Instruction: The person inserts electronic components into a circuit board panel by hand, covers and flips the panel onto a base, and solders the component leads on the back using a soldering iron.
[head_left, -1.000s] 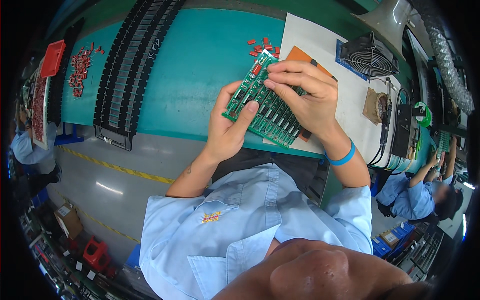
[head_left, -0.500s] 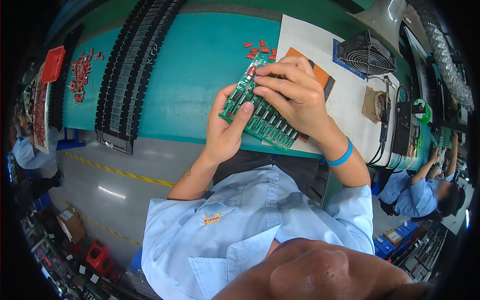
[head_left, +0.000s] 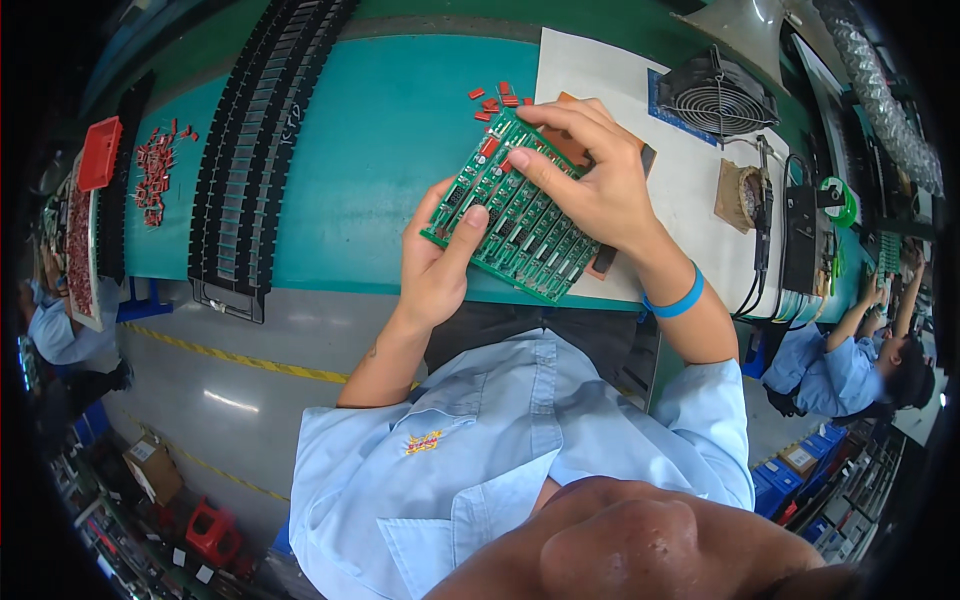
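Note:
A green circuit board point(head_left: 532, 245) with rows of small parts is tilted above the bench's front edge. My left hand point(head_left: 437, 262) grips its left side, thumb on top and fingers underneath. At the far right side my right hand point(head_left: 607, 178) is closed on the board too. Its thumb presses by a red component point(head_left: 506, 165), while the fingers curl over the far edge. Another red component point(head_left: 489, 147) stands on the board near the far left corner. Just beyond the board lie several loose red components point(head_left: 508, 100).
An orange and black pad point(head_left: 645, 160) lies partly under my right hand on a white sheet point(head_left: 690, 185). A black fan point(head_left: 715, 100) stands at the back right. Left are a black rack point(head_left: 262, 150), a red component pile point(head_left: 154, 175) and a red tray point(head_left: 101, 153). Co-workers sit on both sides.
The board has turned flatter toward me, showing more of its face. My right fingers have moved from a red component to the board's far edge, with the thumb on top.

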